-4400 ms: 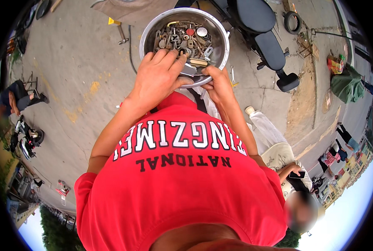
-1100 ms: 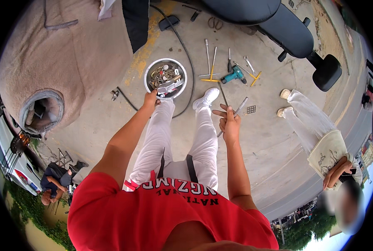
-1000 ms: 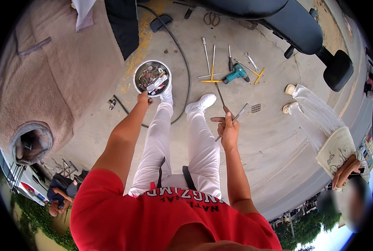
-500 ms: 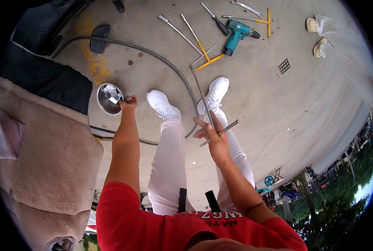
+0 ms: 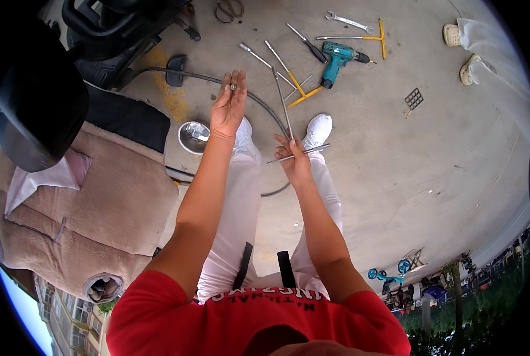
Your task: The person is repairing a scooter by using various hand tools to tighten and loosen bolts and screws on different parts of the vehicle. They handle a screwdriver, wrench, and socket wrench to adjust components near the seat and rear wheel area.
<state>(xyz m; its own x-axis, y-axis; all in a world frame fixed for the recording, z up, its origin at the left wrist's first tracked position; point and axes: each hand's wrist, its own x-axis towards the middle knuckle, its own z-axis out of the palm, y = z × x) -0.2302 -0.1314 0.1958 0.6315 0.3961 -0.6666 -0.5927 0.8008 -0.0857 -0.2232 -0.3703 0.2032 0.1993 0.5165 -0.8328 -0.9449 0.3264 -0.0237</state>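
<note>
My left hand [image 5: 226, 113] is raised in front of me with its fingers close together. A small round metal piece [image 5: 233, 87], perhaps a nut or bolt head, shows at those fingers. My right hand [image 5: 297, 165] grips a bare-metal T-handle wrench [image 5: 281, 101]. Its crossbar runs across my palm and the long shaft points away over the ground. Left of my left forearm, a shiny metal bowl [image 5: 182, 140] on the floor holds small pieces that I cannot make out.
On the concrete lie a teal cordless drill [image 5: 331, 72], yellow T-handle wrenches [image 5: 306, 97], a screwdriver [image 5: 315, 51] and an open-end wrench [image 5: 349, 22]. A black hose [image 5: 259, 102] curves round my feet. A vehicle with a brown padded cover [image 5: 110, 196] stands left. Another person's shoes [image 5: 468, 70] show far right.
My left hand has come away from the bowl and risen up and to the right, with a small metal piece now visible at its fingers. My right hand still holds the T-handle wrench.
</note>
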